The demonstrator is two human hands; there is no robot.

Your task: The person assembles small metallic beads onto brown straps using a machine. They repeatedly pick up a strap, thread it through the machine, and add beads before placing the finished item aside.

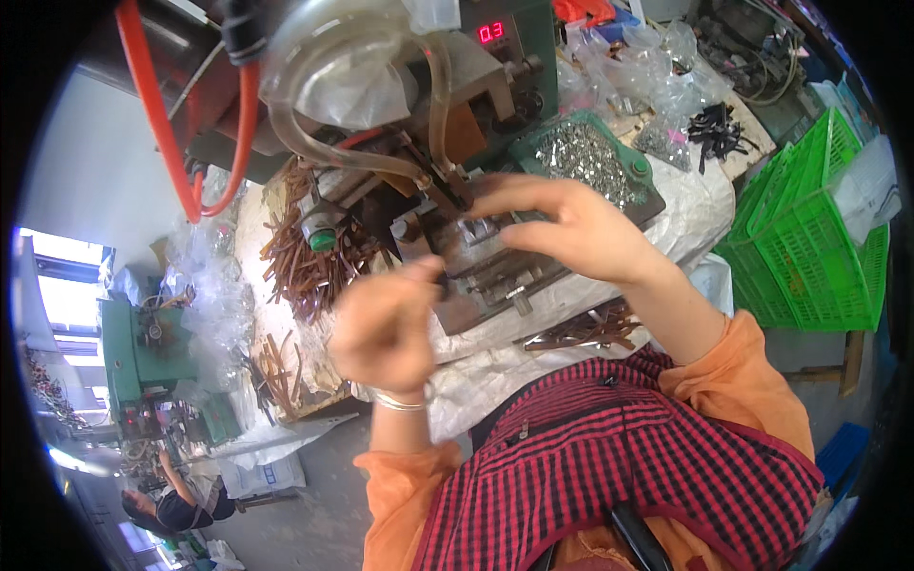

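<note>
**Hands at the press fixture, parts feeding in progress**

Head view. The right hand reaches across the desk to the metal fixture of the green bench machine; its fingers are drawn narrow, pinched at the tooling beneath the clear hose. Whether a part sits between the fingertips cannot be told, as the hand covers that spot. The left hand, blurred, hangs just before the near edge of the fixture, fingers curled close; it appears to pinch something small and dark at the fingertips, but what it is cannot be made out.

Stock. A green tray of small silvery metal parts lies just right of the machine and looks well filled. Heaps of brown strip pieces lie left of the fixture, and a smaller heap lies at the desk's near edge. Judged from these quantities, the work is mid-run: 1 piece is at the fixture, many parts remain in the tray, and no sorted finished batch can be distinguished from the raw stock.

Surroundings. 2 green mesh crates stand at right; another person works far off at lower left.
</note>
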